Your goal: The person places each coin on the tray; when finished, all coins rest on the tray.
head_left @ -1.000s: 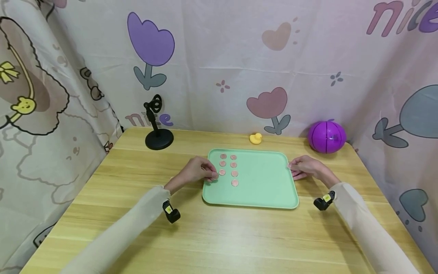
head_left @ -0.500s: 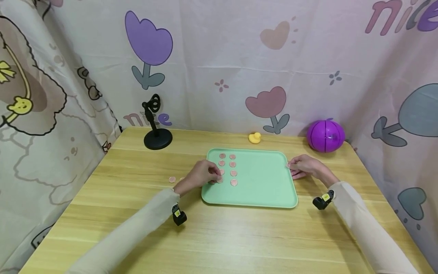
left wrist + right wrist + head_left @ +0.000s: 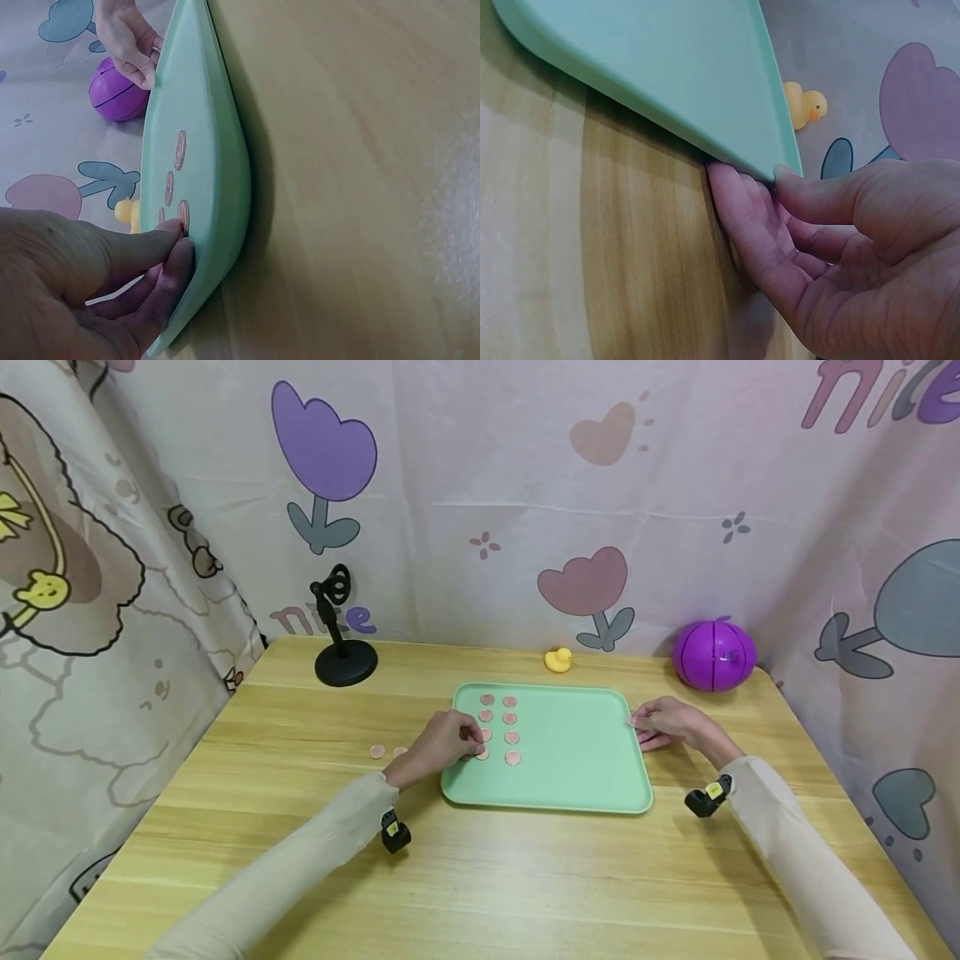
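Note:
A light green tray (image 3: 573, 752) lies on the table with copper-coloured coins (image 3: 512, 737) set in two columns on its left part. My left hand (image 3: 444, 745) reaches over the tray's left rim. Its thumb and index finger pinch the edge of a coin (image 3: 184, 216) at the near end of the left column, down on the tray's surface. Across the tray, my right hand (image 3: 672, 724) holds the right rim, thumb on top (image 3: 799, 196) and fingers tucked under the edge.
Two more coins (image 3: 377, 752) lie on the table left of the tray, one partly behind my left wrist. At the back stand a black stand (image 3: 346, 662), a yellow toy duck (image 3: 558, 660) and a purple ball (image 3: 715, 656). A patterned curtain hangs behind.
My left hand has moved right from the tray's rim and brought a coin to the left column's near end. Two coins on the table have come into sight. The right hand stays put.

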Demonstrator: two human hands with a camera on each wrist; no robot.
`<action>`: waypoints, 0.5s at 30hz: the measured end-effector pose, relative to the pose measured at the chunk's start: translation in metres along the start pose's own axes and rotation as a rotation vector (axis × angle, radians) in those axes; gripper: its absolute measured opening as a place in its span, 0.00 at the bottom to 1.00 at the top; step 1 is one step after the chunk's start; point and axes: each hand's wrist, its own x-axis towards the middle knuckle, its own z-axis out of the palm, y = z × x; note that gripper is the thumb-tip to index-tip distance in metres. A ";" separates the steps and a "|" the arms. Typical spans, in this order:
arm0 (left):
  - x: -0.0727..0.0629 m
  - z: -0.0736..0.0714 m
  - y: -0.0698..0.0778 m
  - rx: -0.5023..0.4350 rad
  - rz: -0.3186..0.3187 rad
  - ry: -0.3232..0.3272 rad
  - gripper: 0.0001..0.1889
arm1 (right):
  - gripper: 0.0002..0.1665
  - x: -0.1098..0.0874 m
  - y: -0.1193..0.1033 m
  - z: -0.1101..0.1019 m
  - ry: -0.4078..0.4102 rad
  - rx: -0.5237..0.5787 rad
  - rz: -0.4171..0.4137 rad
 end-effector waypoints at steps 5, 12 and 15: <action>0.000 -0.002 -0.002 0.014 0.054 0.023 0.04 | 0.13 0.001 0.000 0.001 0.002 -0.004 0.007; 0.000 -0.024 -0.006 0.032 0.166 0.099 0.03 | 0.13 0.000 -0.002 0.001 0.003 -0.008 0.000; -0.002 -0.038 -0.011 0.004 0.155 0.112 0.06 | 0.13 -0.003 -0.003 0.000 -0.003 -0.008 0.000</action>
